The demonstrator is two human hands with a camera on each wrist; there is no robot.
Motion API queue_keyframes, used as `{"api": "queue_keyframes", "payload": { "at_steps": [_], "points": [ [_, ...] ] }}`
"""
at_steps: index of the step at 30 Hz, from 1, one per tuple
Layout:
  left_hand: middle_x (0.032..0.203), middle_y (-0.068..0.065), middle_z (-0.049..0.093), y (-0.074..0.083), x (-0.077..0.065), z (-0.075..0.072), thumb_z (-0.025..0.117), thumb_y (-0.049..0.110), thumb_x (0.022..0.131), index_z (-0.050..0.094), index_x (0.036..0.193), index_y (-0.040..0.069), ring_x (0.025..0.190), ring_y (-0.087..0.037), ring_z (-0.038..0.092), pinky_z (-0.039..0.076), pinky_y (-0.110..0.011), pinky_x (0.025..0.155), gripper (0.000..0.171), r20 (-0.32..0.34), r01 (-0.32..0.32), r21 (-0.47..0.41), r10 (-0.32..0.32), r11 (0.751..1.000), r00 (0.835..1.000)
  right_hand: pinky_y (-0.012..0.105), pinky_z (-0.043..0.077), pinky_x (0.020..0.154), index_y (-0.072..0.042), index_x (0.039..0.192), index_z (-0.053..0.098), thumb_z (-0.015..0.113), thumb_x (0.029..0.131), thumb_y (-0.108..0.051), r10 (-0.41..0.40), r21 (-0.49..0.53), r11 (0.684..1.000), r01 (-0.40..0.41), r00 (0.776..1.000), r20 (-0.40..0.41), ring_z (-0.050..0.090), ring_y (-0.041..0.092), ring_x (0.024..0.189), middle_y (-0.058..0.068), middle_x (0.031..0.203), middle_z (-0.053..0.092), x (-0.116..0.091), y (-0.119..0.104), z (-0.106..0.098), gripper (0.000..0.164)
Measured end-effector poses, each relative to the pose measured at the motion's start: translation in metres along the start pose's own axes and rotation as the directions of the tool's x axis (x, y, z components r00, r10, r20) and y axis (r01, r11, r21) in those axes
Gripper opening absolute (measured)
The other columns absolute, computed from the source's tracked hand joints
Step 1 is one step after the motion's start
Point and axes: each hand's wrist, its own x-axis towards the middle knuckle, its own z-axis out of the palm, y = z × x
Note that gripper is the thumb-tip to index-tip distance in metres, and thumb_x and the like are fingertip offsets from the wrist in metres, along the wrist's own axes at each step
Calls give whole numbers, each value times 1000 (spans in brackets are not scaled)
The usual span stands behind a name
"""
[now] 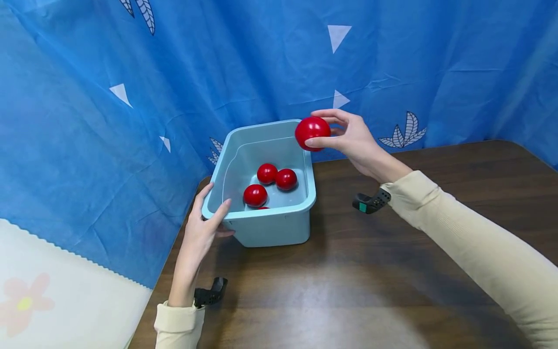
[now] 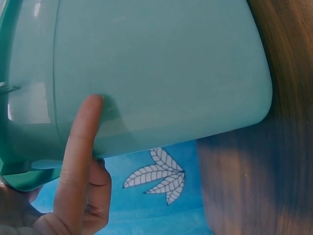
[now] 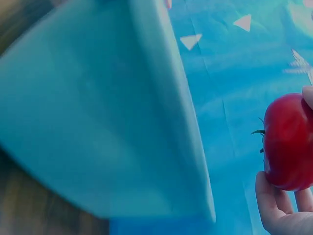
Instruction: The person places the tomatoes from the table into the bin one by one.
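A light teal plastic tub [image 1: 266, 225] stands on the brown wooden table [image 1: 370, 271] by the blue backdrop. Inside it lie three red tomatoes [image 1: 267, 173], with a sliver of another at the near wall. My right hand [image 1: 348, 138] holds a red tomato [image 1: 312, 133] in its fingertips above the tub's far right corner; in the right wrist view the tomato [image 3: 288, 142] hangs beside the tub's wall [image 3: 98, 127]. My left hand [image 1: 202, 232] grips the tub's near left corner, thumb over the rim. A finger [image 2: 78, 147] lies flat against the tub's outer wall [image 2: 156, 68].
A blue curtain [image 1: 261, 63] with white triangles and leaves hangs close behind and left of the tub. The table's left edge [image 1: 165, 271] runs just beside my left hand. Bare brown tabletop stretches to the right and toward me. Cream sleeves cover both forearms.
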Motion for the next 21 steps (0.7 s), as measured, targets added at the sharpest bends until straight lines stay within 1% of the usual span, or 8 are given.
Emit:
{"api": "queue_keyframes", "payload": {
  "at_steps": [2, 5, 7, 9, 13, 17, 21],
  "points": [
    [160, -18, 32, 0, -1, 1, 64, 39, 104, 22, 167, 31, 128, -49, 55, 62, -55, 81, 76, 2, 1, -3, -1, 1000, 1000, 47, 57, 100, -12, 147, 58, 81, 90, -8, -12, 12, 1000, 12, 1000, 21, 53, 31, 126, 8, 147, 53, 12, -7, 14, 61],
    [160, -18, 31, 0, -3, 2, 64, 38, 104, 21, 167, 31, 129, -48, 54, 62, -56, 82, 76, 8, 7, -5, -7, 1000, 1000, 50, 57, 100, -12, 145, 59, 83, 88, -8, -16, 20, 1000, 16, 999, 44, 56, 32, 124, 10, 145, 55, 26, -14, 33, 62],
    [160, -18, 31, 0, -4, 2, 64, 38, 105, 21, 167, 31, 130, -48, 53, 63, -55, 81, 76, 14, 10, -8, -10, 1000, 1000, 49, 58, 98, -11, 145, 59, 83, 87, -7, -14, 27, 1000, 13, 999, 51, 58, 32, 123, 10, 144, 55, 34, -17, 44, 63],
    [160, -18, 31, 0, -6, 2, 64, 37, 105, 21, 167, 30, 130, -48, 53, 63, -53, 79, 76, 17, 10, -8, -10, 1000, 1000, 46, 60, 96, -12, 145, 59, 84, 87, -8, -5, 27, 1000, 4, 998, 56, 59, 31, 122, 10, 144, 56, 41, -18, 54, 63],
    [161, -19, 29, 0, -8, 1, 63, 36, 105, 20, 168, 30, 130, -49, 52, 63, -53, 79, 76, 20, 9, -10, -8, 1000, 1000, 42, 60, 93, -12, 144, 60, 86, 85, -9, 9, 3, 1000, -9, 997, 76, 55, 29, 126, 10, 142, 56, 54, -20, 73, 65],
    [161, -19, 29, 1, -10, 1, 63, 36, 105, 20, 168, 30, 130, -50, 52, 62, -56, 81, 76, 19, 9, -13, -9, 1000, 1000, 41, 60, 92, -14, 143, 61, 88, 83, -10, 26, -29, 999, -24, 994, 102, 52, 27, 129, 10, 140, 57, 61, -20, 85, 65],
    [160, -18, 29, 2, -11, 1, 63, 35, 105, 21, 167, 30, 129, -51, 53, 62, -57, 81, 75, 14, 4, -14, -3, 1000, 1000, 42, 59, 94, -13, 142, 61, 88, 82, -8, 49, -50, 998, -43, 991, 125, 51, 27, 130, 10, 140, 57, 63, -17, 90, 66]
  ]
}}
